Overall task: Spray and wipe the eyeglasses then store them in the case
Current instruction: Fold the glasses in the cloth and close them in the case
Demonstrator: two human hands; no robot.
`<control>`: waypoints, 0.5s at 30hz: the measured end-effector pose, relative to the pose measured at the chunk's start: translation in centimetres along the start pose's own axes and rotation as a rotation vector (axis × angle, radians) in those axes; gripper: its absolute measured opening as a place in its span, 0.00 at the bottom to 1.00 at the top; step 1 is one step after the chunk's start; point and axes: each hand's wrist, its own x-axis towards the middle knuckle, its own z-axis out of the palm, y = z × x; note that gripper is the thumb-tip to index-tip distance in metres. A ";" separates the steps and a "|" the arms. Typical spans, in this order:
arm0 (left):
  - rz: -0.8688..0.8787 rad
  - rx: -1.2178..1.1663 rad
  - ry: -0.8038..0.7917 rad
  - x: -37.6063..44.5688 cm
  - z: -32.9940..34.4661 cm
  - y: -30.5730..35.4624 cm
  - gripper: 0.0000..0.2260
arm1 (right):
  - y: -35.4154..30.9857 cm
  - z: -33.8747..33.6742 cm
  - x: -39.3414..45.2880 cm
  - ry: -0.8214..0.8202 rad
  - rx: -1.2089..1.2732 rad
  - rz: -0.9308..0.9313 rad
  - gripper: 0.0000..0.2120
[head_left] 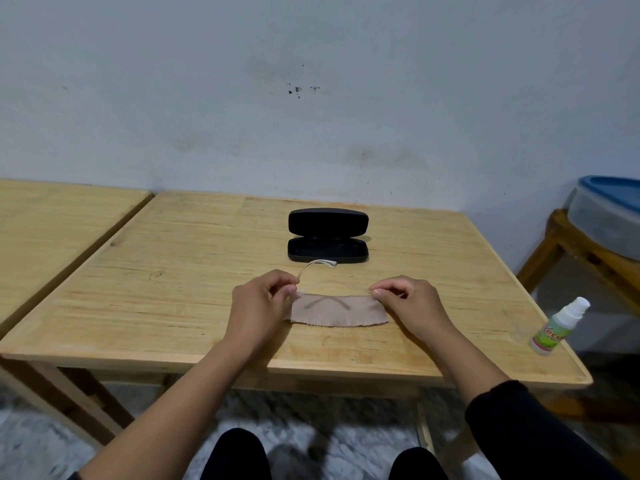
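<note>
Both hands pinch the eyeglasses [317,271], left hand [265,301] at one hinge, right hand [403,299] at the other, frame lying crosswise over the cloth [337,311]. Straight beyond sits the open case [327,249] (long axis parallel, nothing between). Spray bottle [556,329] stands far right on the counter [173,271].

Both hands [266,299] [401,296] pinching eyeglasses [317,265], seemingly over cloth [337,311]
</note>
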 end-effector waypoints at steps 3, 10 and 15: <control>0.016 -0.026 -0.005 0.2 0.1 0.2 0.05 | 0.0 0.4 0.4 -0.038 -0.078 -0.006 0.06; 0.179 0.140 -0.112 1.1 0.5 0.3 0.07 | 0.2 0.5 0.5 -0.046 -0.004 0.032 0.06; 0.235 0.220 -0.170 1.0 1.0 0.4 0.09 | 0.1 0.0 0.3 -0.036 0.119 0.096 0.05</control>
